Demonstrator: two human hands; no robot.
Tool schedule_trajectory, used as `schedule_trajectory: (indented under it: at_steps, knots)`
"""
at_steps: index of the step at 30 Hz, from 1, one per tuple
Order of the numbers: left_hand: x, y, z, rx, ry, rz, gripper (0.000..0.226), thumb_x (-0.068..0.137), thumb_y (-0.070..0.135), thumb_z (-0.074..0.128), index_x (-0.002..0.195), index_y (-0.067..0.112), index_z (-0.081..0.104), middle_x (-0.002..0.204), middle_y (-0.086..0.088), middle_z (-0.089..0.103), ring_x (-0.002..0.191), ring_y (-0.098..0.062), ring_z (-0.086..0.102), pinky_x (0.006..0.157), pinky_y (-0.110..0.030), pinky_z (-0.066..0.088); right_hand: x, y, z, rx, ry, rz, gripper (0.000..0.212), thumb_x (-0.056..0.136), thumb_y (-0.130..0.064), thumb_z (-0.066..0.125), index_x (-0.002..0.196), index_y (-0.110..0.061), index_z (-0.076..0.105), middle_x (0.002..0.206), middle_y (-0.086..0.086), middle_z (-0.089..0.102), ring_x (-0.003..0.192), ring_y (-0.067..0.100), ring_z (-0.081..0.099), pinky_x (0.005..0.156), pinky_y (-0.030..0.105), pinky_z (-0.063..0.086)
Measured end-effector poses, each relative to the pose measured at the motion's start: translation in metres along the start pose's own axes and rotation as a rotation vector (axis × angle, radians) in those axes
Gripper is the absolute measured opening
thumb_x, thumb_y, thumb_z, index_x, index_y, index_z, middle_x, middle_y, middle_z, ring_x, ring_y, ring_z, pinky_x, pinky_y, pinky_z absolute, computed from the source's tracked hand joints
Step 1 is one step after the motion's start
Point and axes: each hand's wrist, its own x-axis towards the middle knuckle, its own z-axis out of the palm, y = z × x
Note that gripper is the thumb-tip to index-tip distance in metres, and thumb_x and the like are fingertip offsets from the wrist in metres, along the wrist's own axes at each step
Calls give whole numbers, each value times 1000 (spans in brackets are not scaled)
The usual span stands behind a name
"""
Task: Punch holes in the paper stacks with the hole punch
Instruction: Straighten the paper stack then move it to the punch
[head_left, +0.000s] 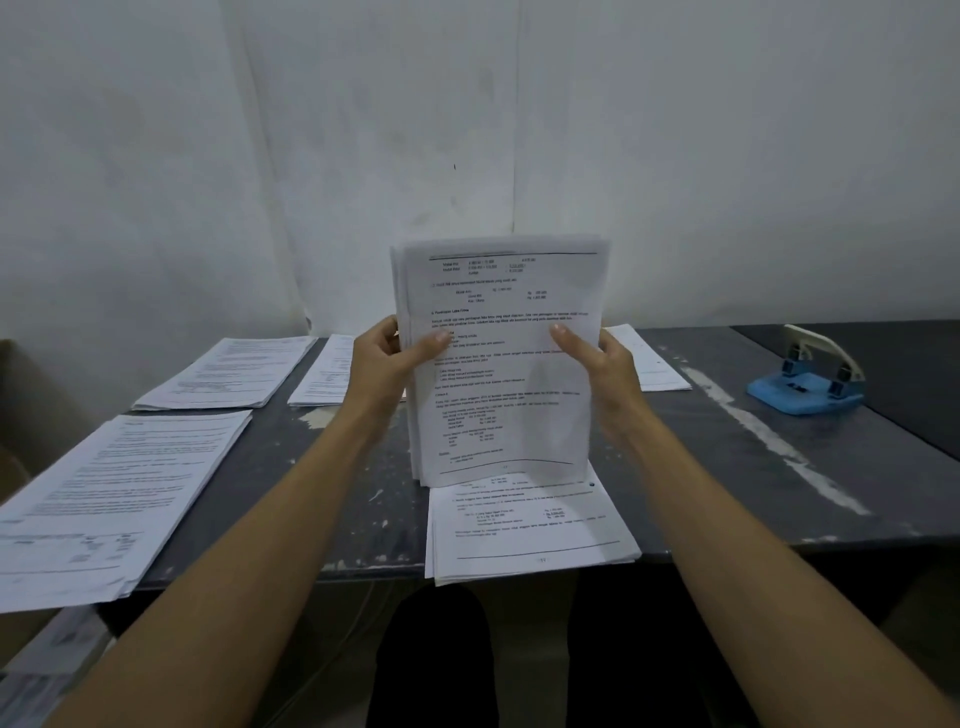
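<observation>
A stack of printed paper (501, 395) stands upright on its lower edge in the middle of the dark table (322, 499). My left hand (387, 364) grips its left side with the thumb across the front page. My right hand (602, 366) grips the right side the same way. The stack's bottom edge rests on another paper stack (530, 525) lying flat at the table's front edge. A blue hole punch (808, 376) with a pale lever sits apart at the far right of the table, its lever raised.
More paper stacks lie flat: one at the front left (109, 499), one at the back left (228, 371), one behind my left hand (327, 374) and one behind my right hand (649, 361). A white wall (467, 130) rises just behind the table.
</observation>
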Motion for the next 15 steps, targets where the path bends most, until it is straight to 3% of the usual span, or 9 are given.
schedule_trajectory:
  at_steps: [3,6,10,12,15]
  knots:
    - [-2,-9,4,17,-11,-63,53,68,36,88,113,15,72,107,-4,77,96,-25,75,77,-38,62,-3,5,9,-4,-45,20,47,75,-47,83,112,-20,72,105,-3,76,96,17,73,80,35,60]
    - [-1,-13,11,40,49,-77,39,73,33,86,106,17,73,99,-2,78,88,-23,76,73,-40,63,0,4,16,-46,-3,16,30,77,-36,82,101,-20,74,97,-4,77,90,17,74,78,36,60]
    - [6,-2,17,21,84,-23,32,77,30,85,104,17,73,96,-1,79,85,-22,77,65,-32,62,9,-6,17,-102,46,-12,17,78,-27,81,91,-18,74,84,-8,77,76,12,74,58,24,57]
    - [7,1,19,34,80,-7,33,75,31,87,102,18,74,96,0,79,84,-21,77,65,-30,61,9,-7,13,-115,41,-32,16,77,-27,81,89,-20,74,83,-11,77,73,9,73,54,19,54]
    - [4,-4,16,46,52,-7,37,68,28,91,100,18,76,98,-1,79,87,-21,77,67,-30,62,5,2,5,-131,44,-23,27,71,-31,85,94,-21,74,89,-10,77,79,9,74,61,23,57]
